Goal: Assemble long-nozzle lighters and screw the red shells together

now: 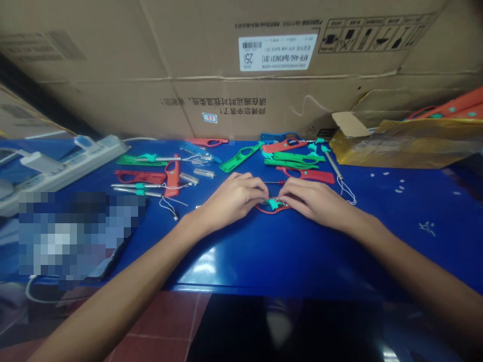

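Between my hands lies a red lighter casing (272, 211) with a teal trigger (273, 203) set in it, low over the blue table. My left hand (238, 197) is closed, its fingertips pinching the left end of the casing near the trigger. From the other side, my right hand (310, 197) pinches the casing's right part; small parts at its fingertips are too small to make out. Just beyond the fingers lies a thin screwdriver (278, 182), partly hidden. Behind my right hand rests another red casing half (307, 174).
Green casing halves (241, 158), metal lighter tubes with wires (138, 187) and clear fuel tanks (204, 173) lie around the blue table (234, 261). A taped carton (392, 143) stands at right, a power strip (64, 168) at left. A large cardboard box (181, 55) walls the back.
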A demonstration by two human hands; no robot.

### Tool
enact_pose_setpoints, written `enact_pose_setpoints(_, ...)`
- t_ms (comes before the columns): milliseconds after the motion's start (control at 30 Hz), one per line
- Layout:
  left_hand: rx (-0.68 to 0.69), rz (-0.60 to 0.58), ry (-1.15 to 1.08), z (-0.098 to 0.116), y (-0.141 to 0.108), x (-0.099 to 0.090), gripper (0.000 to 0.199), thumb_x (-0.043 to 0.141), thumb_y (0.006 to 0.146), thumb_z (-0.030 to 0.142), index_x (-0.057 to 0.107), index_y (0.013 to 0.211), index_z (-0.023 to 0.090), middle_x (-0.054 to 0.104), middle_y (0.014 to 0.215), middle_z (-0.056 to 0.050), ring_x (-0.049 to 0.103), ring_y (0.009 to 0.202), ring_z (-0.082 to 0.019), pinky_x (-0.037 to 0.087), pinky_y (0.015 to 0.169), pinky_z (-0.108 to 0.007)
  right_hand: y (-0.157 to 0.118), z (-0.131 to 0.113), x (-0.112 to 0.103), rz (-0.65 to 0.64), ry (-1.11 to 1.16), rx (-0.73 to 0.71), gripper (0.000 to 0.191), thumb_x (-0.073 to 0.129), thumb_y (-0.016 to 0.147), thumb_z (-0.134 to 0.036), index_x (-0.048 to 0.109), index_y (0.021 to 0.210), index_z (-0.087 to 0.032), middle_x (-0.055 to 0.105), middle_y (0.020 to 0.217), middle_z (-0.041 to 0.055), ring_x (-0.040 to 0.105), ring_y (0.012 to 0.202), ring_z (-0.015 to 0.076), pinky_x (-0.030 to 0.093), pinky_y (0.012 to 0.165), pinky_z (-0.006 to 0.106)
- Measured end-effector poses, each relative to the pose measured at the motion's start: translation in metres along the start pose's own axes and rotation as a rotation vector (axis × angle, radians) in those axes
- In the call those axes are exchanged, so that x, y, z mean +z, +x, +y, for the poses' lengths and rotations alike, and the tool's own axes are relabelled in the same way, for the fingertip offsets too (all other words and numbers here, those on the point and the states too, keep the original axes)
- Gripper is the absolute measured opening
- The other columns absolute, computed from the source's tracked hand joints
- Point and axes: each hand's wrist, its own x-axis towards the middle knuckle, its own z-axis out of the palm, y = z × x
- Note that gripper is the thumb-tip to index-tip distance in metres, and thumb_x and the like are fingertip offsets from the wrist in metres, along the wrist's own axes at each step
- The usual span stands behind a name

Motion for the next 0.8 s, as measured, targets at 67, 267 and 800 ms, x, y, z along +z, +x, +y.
enact_pose_setpoints(67,-0.001,0.001,-0.004,0.000,0.000,0.000,0.019,0.056,0.103,0.024,0.075,0.102,0.023,0.073,0.112,-0.001,0.060,0.099,-0.018,0.037,0.090,-0.034,0.000,-0.001,0.003,0.023,-0.010,0.023,0.024,0.048,0.103,-0.034,0.066,0.098,-0.020,0.069,0.098,0.0074,0.065,0.085,0.0204,0.050,0.077,0.034)
enact_pose_setpoints(267,0.000,0.004,-0.017,-0.001,0.000,0.001,0.019,0.056,0.103,0.022,0.074,0.102,0.023,0.073,0.112,-0.001,0.061,0.098,-0.017,0.037,0.089,-0.034,0.001,-0.006,0.008,0.073,0.004,0.086,0.014,0.053,0.099,-0.031,0.063,0.094,-0.021,0.069,0.092,0.0042,0.065,0.078,0.0182,0.048,0.071,0.031)
enact_pose_setpoints(800,0.014,0.034,-0.062,-0.001,0.000,0.000,0.017,0.056,0.103,0.022,0.073,0.104,0.021,0.073,0.113,-0.001,0.065,0.099,-0.016,0.038,0.090,-0.032,0.002,-0.010,0.015,0.070,-0.157,0.191,0.017,0.044,0.106,-0.033,0.057,0.104,-0.023,0.074,0.097,0.0023,0.070,0.082,0.0224,0.039,0.063,0.031)
